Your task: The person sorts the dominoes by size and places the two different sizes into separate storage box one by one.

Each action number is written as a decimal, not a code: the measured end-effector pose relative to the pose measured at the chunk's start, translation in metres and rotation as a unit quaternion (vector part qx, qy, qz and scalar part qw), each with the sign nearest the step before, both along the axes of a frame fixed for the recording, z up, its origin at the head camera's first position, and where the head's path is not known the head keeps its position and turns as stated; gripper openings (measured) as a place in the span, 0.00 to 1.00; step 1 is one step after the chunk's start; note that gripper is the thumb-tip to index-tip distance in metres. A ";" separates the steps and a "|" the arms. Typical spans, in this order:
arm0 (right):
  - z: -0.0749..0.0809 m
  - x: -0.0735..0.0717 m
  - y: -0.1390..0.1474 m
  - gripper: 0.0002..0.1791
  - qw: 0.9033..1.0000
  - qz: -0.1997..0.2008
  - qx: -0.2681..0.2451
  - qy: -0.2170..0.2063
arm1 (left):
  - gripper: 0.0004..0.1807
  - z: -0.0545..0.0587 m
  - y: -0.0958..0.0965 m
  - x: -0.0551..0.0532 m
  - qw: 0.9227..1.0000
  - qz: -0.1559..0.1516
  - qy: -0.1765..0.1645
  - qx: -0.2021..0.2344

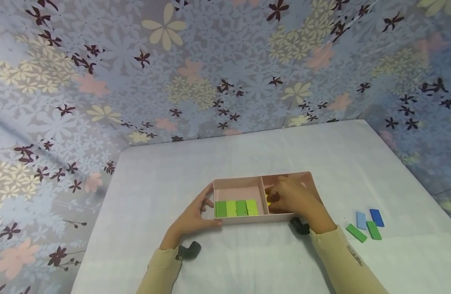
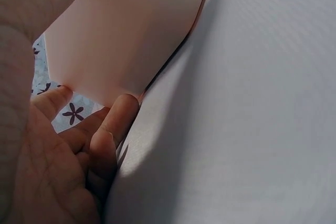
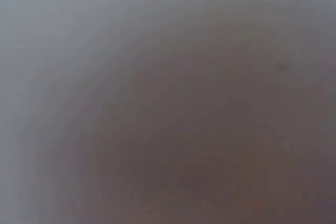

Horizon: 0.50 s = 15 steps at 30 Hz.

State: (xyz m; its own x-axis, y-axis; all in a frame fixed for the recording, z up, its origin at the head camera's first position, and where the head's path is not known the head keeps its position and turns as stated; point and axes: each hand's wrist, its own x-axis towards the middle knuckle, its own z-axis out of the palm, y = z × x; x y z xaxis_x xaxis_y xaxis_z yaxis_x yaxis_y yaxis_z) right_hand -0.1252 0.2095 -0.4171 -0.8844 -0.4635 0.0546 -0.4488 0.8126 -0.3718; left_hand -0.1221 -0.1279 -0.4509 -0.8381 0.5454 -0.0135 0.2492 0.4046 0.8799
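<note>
A pale pink two-compartment box [image 1: 244, 183] lies on the white-covered table. My left hand [image 1: 192, 218] grips its left end, thumb along the near wall and fingers against the end wall. In the left wrist view the bent fingers [image 2: 113, 129] touch the box wall [image 2: 126, 40]. Several green and lime blocks [image 1: 241, 208] stand in a row along the near side of the left compartment. My right hand [image 1: 293, 198] reaches into the right compartment, its fingers pinching at a yellow block [image 1: 268, 199], mostly hidden by the hand. The right wrist view is a dark blur.
On the table [image 1: 269, 261] right of the box lie a light blue block [image 1: 361, 220], a dark blue block [image 1: 377, 217] and two green blocks [image 1: 374, 230]. Flower-patterned cloth [image 1: 225, 73] rises behind the table and along both sides.
</note>
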 end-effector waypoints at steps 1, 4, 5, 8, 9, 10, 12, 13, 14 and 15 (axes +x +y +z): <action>0.001 0.000 0.000 0.10 1.000 -0.004 -0.006 -0.004 | 0.63 -0.005 0.000 -0.002 1.000 0.000 0.004 -0.002; 0.004 -0.001 0.004 0.11 1.000 -0.008 -0.023 -0.008 | 0.63 -0.014 0.000 -0.008 1.000 -0.006 0.009 -0.004; 0.006 0.000 0.005 0.11 1.000 -0.006 -0.029 -0.005 | 0.63 -0.017 0.000 -0.009 1.000 -0.006 0.008 -0.006; 0.013 0.002 0.006 0.12 0.999 0.019 -0.041 0.021 | 0.64 -0.018 -0.002 -0.010 1.000 -0.006 0.004 -0.004; 0.017 0.004 0.006 0.13 0.998 0.021 -0.047 0.029 | 0.64 -0.018 -0.004 -0.009 1.000 -0.006 0.004 -0.004; 0.020 0.007 0.007 0.13 0.998 0.022 -0.051 0.037 | 0.64 -0.019 -0.005 -0.009 1.000 -0.005 0.004 -0.007; 0.027 0.013 0.010 0.13 0.997 0.022 -0.053 0.051 | 0.64 -0.019 -0.008 -0.008 1.000 -0.004 0.005 -0.016; 0.030 0.017 0.015 0.12 0.997 0.015 -0.051 0.054 | 0.64 -0.019 -0.008 -0.008 1.000 -0.004 0.006 -0.018; 0.032 0.021 0.019 0.12 0.997 0.007 -0.051 0.054 | 0.64 -0.018 -0.008 -0.008 1.000 -0.004 0.008 -0.018; 0.034 0.025 0.023 0.11 0.997 0.000 -0.049 0.055 | 0.64 -0.018 -0.009 -0.008 1.000 -0.004 0.010 -0.018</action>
State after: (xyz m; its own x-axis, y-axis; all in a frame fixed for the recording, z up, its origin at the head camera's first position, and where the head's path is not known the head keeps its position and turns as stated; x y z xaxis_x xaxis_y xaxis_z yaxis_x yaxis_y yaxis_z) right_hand -0.1000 0.2325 -0.3826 -0.8706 -0.4508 0.1971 -0.4913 0.7750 -0.3974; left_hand -0.1297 -0.1365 -0.4687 -0.8345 0.5507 -0.0171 0.2692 0.4347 0.8594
